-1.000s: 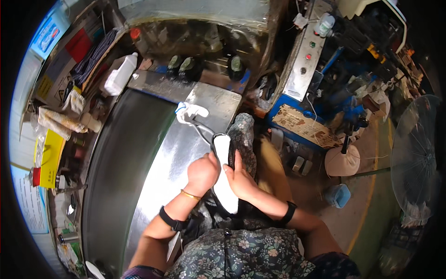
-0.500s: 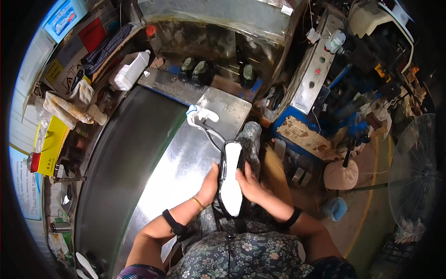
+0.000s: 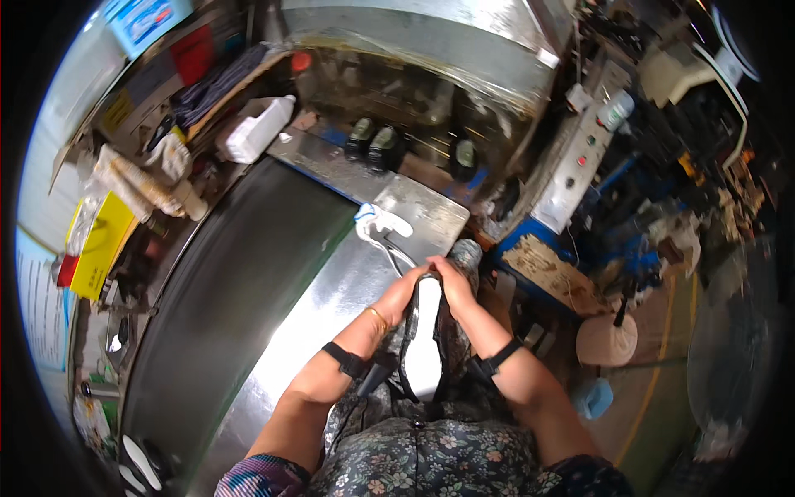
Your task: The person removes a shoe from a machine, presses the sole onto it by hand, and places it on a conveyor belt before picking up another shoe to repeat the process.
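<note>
A black shoe with a white sole (image 3: 424,348) lies sole up over my lap, its length pointing away from me. Around its far end close my left hand (image 3: 403,291) and my right hand (image 3: 452,287), one on each side, with the fingertips meeting at the tip. The fingers wrap over the edge, and their undersides are hidden. Just beyond, a bent metal rod with white cloth (image 3: 383,222) wound about its end stands over the metal tabletop (image 3: 310,302). A grey, mottled padded post (image 3: 467,252) shows behind my right hand.
Left of the tabletop runs a dark conveyor belt (image 3: 240,273). Several black shoes (image 3: 382,149) stand at its far side, near a white jug (image 3: 261,129). On the right are a control panel (image 3: 571,157), a round stool (image 3: 607,338), a blue container (image 3: 593,398) and a large fan (image 3: 733,340).
Both hands have slid from the middle of the shoe's sides to its far end. The shoe sits slightly nearer my body. The whole view has shifted and tilted a little.
</note>
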The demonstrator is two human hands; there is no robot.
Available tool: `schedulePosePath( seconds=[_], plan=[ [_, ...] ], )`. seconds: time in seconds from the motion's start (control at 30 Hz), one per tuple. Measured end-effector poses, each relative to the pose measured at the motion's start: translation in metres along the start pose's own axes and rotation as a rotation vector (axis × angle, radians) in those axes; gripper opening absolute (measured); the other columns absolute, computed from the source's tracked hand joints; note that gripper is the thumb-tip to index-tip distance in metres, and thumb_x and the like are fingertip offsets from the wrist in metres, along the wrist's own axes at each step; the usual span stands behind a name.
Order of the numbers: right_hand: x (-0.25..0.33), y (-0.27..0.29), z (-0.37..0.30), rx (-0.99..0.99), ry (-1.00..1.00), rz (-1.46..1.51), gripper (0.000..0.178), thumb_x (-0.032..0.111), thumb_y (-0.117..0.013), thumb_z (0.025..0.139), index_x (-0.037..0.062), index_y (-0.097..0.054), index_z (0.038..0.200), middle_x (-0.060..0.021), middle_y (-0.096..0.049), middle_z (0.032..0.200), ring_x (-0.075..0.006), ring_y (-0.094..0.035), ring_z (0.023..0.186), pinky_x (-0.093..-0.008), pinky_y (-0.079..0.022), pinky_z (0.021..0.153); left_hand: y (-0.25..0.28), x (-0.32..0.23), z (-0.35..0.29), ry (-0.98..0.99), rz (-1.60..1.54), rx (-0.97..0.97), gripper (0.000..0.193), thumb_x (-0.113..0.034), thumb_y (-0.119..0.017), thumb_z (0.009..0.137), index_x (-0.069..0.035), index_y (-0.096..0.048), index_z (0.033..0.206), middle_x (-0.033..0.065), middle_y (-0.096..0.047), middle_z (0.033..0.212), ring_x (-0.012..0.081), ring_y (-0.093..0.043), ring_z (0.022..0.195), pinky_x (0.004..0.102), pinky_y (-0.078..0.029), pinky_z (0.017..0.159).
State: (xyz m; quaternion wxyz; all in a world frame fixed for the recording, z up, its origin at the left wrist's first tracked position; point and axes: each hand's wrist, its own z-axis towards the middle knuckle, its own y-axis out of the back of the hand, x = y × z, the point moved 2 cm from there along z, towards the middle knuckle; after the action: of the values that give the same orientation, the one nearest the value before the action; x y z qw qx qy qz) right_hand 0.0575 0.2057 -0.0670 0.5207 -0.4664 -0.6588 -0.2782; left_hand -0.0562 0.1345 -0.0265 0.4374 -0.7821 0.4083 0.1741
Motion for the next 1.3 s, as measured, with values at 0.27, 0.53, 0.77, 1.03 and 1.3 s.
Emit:
schedulePosePath(
  seconds=[0.27, 0.53, 0.77, 1.03, 1.3],
  plan=[
    [0.036, -0.03, -0.165, 0.287, 0.428, -0.992, 0.088, 0.027, -0.081, 0.073, 0.0104, -0.035, 0.147, -0.0245, -0.041, 0.138, -0.0417, -0.046, 0.126, -0.0459, -0.039, 0.106, 0.051, 0.012, -0.045, -0.117, -0.601, -0.609, 0.041, -0.037, -0.04, 0.096, -0.004, -0.064, 0.096, 0.0128, -0.069, 0.086, 0.0293, -0.066, 0.08, 0.0429, -0.053, 0.084],
    [0.139, 0.156, -0.144, 0.08, 0.335, -0.184, 0.087, -0.002, -0.077, 0.073, -0.0017, -0.035, 0.148, -0.0089, -0.044, 0.147, -0.016, -0.048, 0.126, -0.0296, -0.038, 0.105, -0.018, 0.04, -0.083, -0.625, 0.915, 0.028, 0.029, -0.021, -0.065, 0.09, -0.003, -0.066, 0.112, 0.0108, -0.064, 0.118, 0.0292, -0.061, 0.107, 0.0399, -0.047, 0.096],
    [0.294, 0.372, -0.154, -0.961, 0.594, -1.119, 0.077, 0.011, -0.08, 0.064, 0.0075, -0.053, 0.136, -0.021, -0.055, 0.121, -0.0373, -0.06, 0.108, -0.0395, -0.05, 0.087, -0.031, 0.085, -0.081, -0.974, 1.57, 0.037, 0.025, -0.019, -0.069, 0.083, -0.004, -0.07, 0.103, 0.0138, -0.064, 0.118, 0.0341, -0.061, 0.106, 0.0415, -0.048, 0.094],
    [0.329, 0.474, -0.111, -1.0, 0.237, -1.148, 0.078, 0.021, -0.078, 0.063, 0.0277, -0.055, 0.138, -0.0257, -0.054, 0.126, -0.0403, -0.058, 0.112, -0.0441, -0.048, 0.094, -0.045, 0.075, -0.08, -1.078, 1.643, -0.063, 0.021, -0.018, -0.061, 0.083, -0.002, -0.065, 0.094, 0.0171, -0.062, 0.101, 0.0382, -0.058, 0.09, 0.0466, -0.047, 0.08],
    [0.317, 0.446, -0.089, -0.976, -0.028, -1.329, 0.085, 0.053, -0.072, 0.075, 0.0314, -0.038, 0.149, -0.0214, -0.028, 0.154, -0.0481, -0.043, 0.128, -0.0473, -0.041, 0.106, -0.029, 0.098, -0.064, -1.051, 1.601, -0.132, 0.019, -0.016, -0.063, 0.083, -0.002, -0.066, 0.096, 0.0179, -0.062, 0.104, 0.0384, -0.058, 0.09, 0.0472, -0.048, 0.081]
  ],
)
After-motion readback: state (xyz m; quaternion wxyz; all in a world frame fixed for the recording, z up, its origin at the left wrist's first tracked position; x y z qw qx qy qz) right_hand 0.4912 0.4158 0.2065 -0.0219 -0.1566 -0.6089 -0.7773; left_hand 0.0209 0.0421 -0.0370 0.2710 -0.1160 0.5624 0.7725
